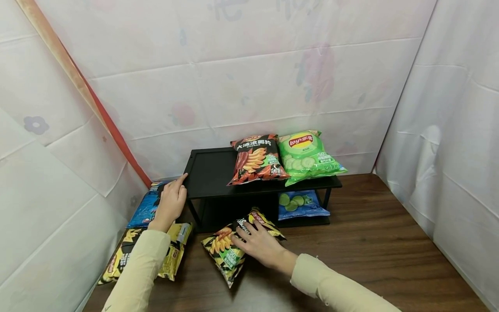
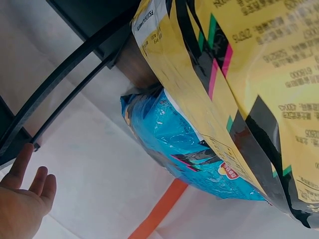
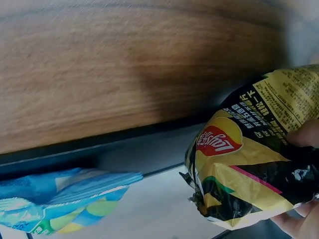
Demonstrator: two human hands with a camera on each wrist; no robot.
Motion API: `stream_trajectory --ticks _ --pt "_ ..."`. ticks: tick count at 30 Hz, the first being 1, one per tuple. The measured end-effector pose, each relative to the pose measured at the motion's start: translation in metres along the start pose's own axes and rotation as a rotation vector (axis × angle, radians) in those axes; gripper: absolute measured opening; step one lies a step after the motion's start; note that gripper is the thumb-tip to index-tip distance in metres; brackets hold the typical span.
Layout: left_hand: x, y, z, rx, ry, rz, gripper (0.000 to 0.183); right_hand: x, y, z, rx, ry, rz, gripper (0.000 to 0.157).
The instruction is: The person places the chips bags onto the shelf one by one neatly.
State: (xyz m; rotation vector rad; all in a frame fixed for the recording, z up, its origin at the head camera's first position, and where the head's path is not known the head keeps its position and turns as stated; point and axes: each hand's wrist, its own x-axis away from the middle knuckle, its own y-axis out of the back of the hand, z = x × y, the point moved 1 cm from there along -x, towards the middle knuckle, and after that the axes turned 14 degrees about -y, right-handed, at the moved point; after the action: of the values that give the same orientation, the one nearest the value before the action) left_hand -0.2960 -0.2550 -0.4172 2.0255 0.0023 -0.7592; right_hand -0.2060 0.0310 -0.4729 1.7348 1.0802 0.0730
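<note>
My right hand [image 1: 263,245] grips a black and yellow bag of potato chips [image 1: 221,242] in front of the two-tier black shelf [image 1: 210,169]. In the right wrist view the thumb lies on one face of that bag and fingers on the other. My left hand [image 1: 172,201] has its extended fingertips at the left edge of the shelf's top board. On that board lie a red and black chip bag [image 1: 255,160] and, overlapping its right side, a green one [image 1: 306,157]. A blue chip bag with lime slices [image 1: 300,203] sits on the lower board at the right.
Left of the shelf, more chip bags lie on the wooden table [image 1: 370,242]: a blue one [image 1: 145,209], a black and yellow one [image 1: 124,251] and a yellow one [image 1: 173,258] partly behind my left sleeve. White cloth [image 1: 241,86] hangs behind and at both sides.
</note>
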Motion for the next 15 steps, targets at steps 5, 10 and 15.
stream_trajectory --ticks 5,10,15 --pt "-0.001 0.0 0.001 0.007 0.002 0.003 0.048 0.0 -0.008 -0.01 -0.02 -0.002 0.015 0.056" --pt "-0.001 0.001 0.001 0.011 0.009 0.01 0.048 -0.001 -0.009 -0.021 -0.038 0.003 0.048 0.056" --pt "-0.001 0.001 0.001 0.004 0.009 0.013 0.048 -0.002 -0.011 -0.032 -0.061 0.009 0.067 0.053"
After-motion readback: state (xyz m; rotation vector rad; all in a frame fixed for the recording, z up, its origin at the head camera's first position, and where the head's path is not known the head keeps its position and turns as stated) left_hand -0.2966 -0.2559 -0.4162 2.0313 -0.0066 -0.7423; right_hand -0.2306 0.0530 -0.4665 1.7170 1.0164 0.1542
